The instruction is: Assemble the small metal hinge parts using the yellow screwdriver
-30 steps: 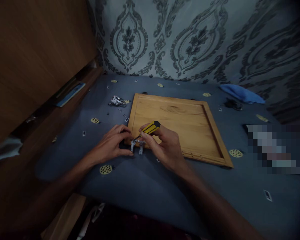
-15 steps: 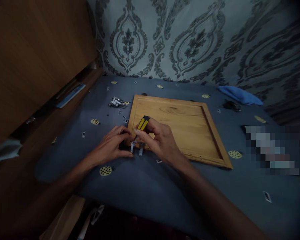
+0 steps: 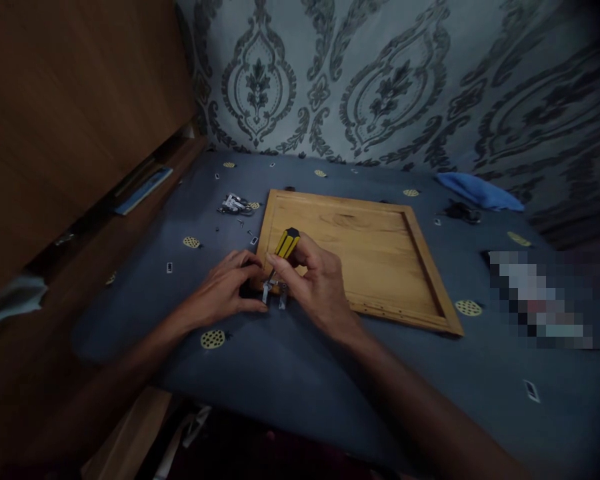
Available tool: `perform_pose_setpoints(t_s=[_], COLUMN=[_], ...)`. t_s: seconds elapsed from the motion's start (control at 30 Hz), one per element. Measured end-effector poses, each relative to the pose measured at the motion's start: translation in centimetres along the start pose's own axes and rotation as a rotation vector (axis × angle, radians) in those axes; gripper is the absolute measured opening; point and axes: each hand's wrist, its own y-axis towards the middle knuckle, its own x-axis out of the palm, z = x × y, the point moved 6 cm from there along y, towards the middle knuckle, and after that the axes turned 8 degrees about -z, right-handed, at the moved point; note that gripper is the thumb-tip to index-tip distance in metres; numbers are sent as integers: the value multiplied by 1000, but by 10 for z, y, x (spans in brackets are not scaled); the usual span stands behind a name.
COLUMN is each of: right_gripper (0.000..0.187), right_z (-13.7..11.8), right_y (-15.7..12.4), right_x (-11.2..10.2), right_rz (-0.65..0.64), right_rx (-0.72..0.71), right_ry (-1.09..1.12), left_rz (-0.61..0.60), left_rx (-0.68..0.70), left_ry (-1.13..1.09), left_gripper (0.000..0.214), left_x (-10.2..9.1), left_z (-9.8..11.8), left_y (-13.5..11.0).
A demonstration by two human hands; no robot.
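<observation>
A wooden framed panel [image 3: 375,243], like a cabinet door, lies flat with its recessed side up. Gripped in my right hand [image 3: 323,287] is a screwdriver [image 3: 287,244] with a yellow and black handle, tilted, its tip down at a metal hinge [image 3: 265,293] on the panel's near left corner. My left hand [image 3: 230,290] curls around that corner, thumb and fingers closed at the hinge; its fingertips are partly hidden. A second metal arm [image 3: 283,298] sticks out from the panel's near edge beside the hinge, close under my right hand.
Loose hinges [image 3: 235,204] and several small screws [image 3: 250,233] lie left of the panel on the blue patterned cloth [image 3: 290,373]. A blue cloth [image 3: 480,191] and a black object [image 3: 461,212] are at the back right. Wooden furniture [image 3: 80,120] borders the left.
The screwdriver handle has turned slightly in my right hand, and its fingers have shifted a little. My left hand stays at the hinge. The view has moved slightly.
</observation>
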Motion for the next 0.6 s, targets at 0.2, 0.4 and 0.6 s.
perform_pose_setpoints(t_s=[0.2,0.4,0.6], right_gripper=[25,28,28], right_z=[-1,0,-2], right_y=[0,4,8], right_x=[1,0,-6], right_rz=[52,-26,-136], right_rx=[5,16,-35], right_ry=[-33,39,20], left_rz=[-4,15,21], left_rx=[-6,9,0], left_ry=[7,12,27], left_gripper=[34,39,41], left_x=[0,1,1], left_z=[0,-2,-4], left_y=[0,-1,0])
